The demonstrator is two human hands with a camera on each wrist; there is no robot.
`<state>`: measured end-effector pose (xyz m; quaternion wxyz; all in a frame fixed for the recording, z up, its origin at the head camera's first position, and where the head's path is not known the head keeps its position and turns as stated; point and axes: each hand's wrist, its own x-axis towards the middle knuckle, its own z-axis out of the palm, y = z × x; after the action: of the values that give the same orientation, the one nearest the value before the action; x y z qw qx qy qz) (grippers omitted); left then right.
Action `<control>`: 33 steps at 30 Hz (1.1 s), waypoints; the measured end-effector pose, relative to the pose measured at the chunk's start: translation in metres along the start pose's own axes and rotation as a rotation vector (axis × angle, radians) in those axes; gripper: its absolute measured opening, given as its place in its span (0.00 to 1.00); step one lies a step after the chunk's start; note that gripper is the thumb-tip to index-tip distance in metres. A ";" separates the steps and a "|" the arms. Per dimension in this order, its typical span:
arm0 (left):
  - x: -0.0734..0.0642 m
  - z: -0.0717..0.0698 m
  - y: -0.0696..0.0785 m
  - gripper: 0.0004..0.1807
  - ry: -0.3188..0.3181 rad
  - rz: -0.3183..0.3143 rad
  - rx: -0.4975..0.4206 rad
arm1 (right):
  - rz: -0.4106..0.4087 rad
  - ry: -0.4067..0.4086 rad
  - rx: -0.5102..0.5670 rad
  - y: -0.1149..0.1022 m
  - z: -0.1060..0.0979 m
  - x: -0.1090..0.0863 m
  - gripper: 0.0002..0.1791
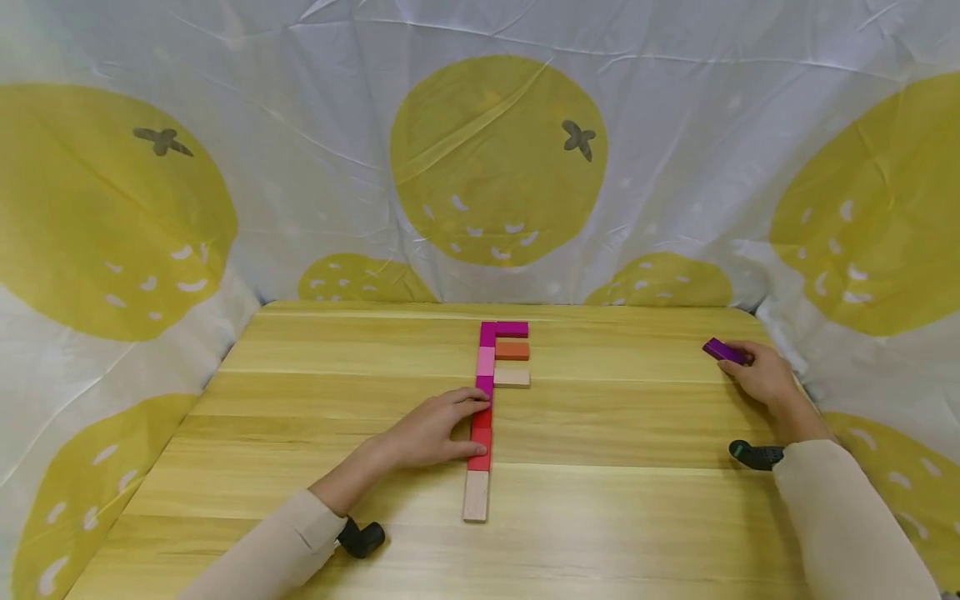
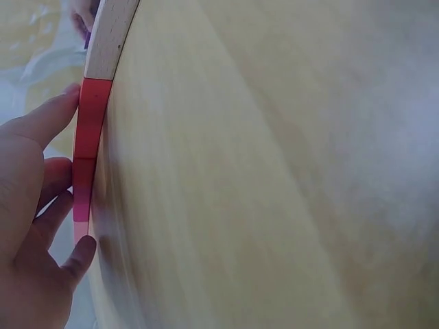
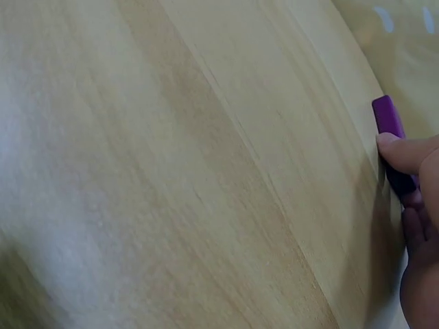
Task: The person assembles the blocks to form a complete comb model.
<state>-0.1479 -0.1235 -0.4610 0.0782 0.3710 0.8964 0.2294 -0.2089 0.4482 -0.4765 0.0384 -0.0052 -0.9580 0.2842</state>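
Note:
My right hand (image 1: 767,382) pinches a purple wooden block (image 1: 720,350) between thumb and fingers near the table's right side; the same block shows at the right edge of the right wrist view. At the middle, my left hand (image 1: 427,429) rests its fingertips and thumb on a column of blocks laid end to end. That column runs from a magenta block (image 1: 487,334) through a pink block (image 1: 485,361) and red blocks (image 1: 480,450) to a plain wood block (image 1: 476,497) nearest me. The left fingers partly cover the middle blocks.
To the right of the column's far end lie a magenta block (image 1: 513,330), an orange block (image 1: 512,351) and a plain block (image 1: 512,379), spaced apart. Behind the wooden table (image 1: 615,517) hangs a white cloth (image 1: 315,192) with yellow fruit prints. Each wrist bears a black device.

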 end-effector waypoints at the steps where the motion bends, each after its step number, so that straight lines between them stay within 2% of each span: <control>1: 0.000 0.000 0.000 0.38 0.001 -0.001 0.001 | 0.005 0.001 0.002 0.000 0.000 0.000 0.29; 11: 0.001 0.000 -0.002 0.37 0.004 -0.003 -0.010 | 0.014 -0.007 0.029 -0.006 -0.001 -0.005 0.27; 20: 0.003 -0.004 -0.002 0.37 -0.006 -0.015 -0.028 | -0.053 -0.019 0.013 -0.011 0.000 -0.004 0.27; 33: 0.004 -0.004 -0.002 0.36 0.007 -0.014 -0.053 | -0.206 -0.042 0.071 -0.062 0.011 -0.007 0.24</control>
<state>-0.1530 -0.1231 -0.4581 0.0863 0.3616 0.8930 0.2538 -0.2025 0.3895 -0.4523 0.0474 0.1007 -0.9433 0.3127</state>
